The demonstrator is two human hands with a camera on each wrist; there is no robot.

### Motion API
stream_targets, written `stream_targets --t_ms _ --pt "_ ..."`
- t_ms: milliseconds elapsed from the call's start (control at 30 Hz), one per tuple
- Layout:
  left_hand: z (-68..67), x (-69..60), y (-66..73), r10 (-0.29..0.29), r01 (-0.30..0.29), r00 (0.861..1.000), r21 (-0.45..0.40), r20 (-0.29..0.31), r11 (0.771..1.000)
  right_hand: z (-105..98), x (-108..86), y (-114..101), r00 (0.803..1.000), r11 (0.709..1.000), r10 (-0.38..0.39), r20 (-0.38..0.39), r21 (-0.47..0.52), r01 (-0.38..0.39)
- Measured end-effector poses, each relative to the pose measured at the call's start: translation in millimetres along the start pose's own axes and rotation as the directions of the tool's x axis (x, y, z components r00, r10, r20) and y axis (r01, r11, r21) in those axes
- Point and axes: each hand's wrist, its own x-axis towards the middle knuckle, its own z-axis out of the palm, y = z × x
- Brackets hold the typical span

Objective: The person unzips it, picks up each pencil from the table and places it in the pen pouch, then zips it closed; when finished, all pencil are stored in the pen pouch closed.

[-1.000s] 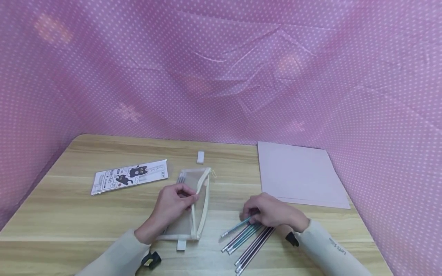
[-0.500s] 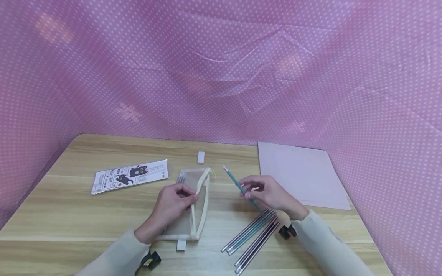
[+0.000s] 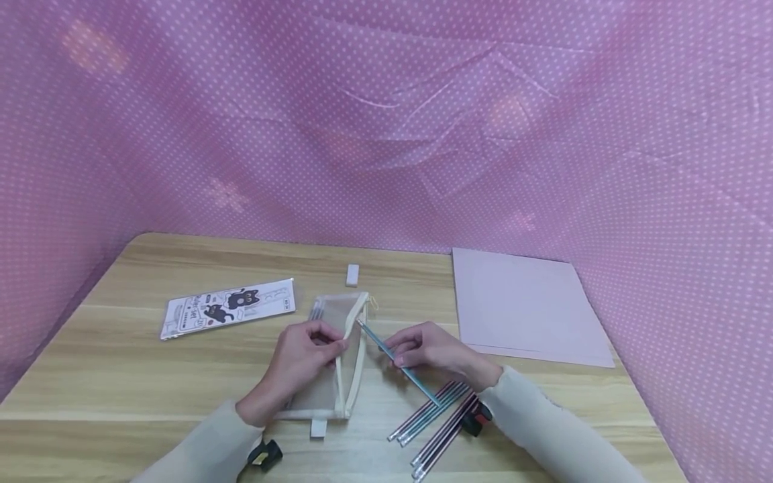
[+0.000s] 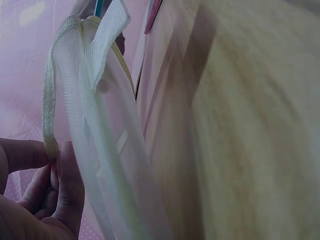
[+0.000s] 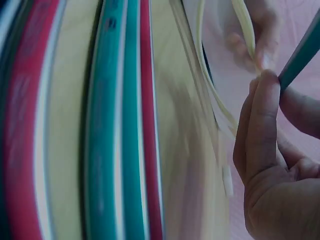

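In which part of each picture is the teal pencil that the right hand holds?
Head: teal pencil, below centre, slightly right.
Left wrist: pencil at top edge, left of centre, only a short piece.
Right wrist: pencil at upper right, cut off.
Shared landmark: the left hand, pinching the edge of the pouch.

Wood-grain table (image 3: 151,386), its far-left corner rounded. On it I log, left to right: a ruler-set packet (image 3: 229,308) printed with black cats; a mesh pouch (image 3: 320,394), one white block (image 3: 353,275) beyond it, a second white block (image 3: 318,428) at its near edge; loose pencils (image 3: 431,416), teal and dark red, slanting; a pale sheet (image 3: 531,308).
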Motion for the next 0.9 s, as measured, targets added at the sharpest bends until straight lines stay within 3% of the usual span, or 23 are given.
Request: stream_targets --t_ms 133,233,367,500,900 --pt "0.6 -0.6 0.1 0.008 -0.008 1.0 -0.003 0.003 1.0 11 7.0 -1 1.0 0.999 0.023 -0.008 0.043 -0.022" --pt "0.7 -0.7 0.1 0.01 -0.01 1.0 -0.007 0.002 1.0 20 12.5 -2 0.999 0.99 0.042 -0.016 0.133 -0.039" --pt "0.7 -0.7 0.2 0.004 -0.004 1.0 -0.012 0.006 1.0 35 19.6 -2 0.997 0.958 0.062 -0.036 0.281 -0.049" --pt "1.0 -0.9 0.2 0.005 -0.005 1.0 -0.023 0.012 1.0 46 24.6 -3 0.994 0.928 0.077 -0.074 0.369 -0.045" --pt "1.4 -3.6 2.2 0.022 -0.022 1.0 -0.042 -0.002 0.999 66 33.5 -7 0.978 0.889 0.061 -0.197 0.457 0.037"
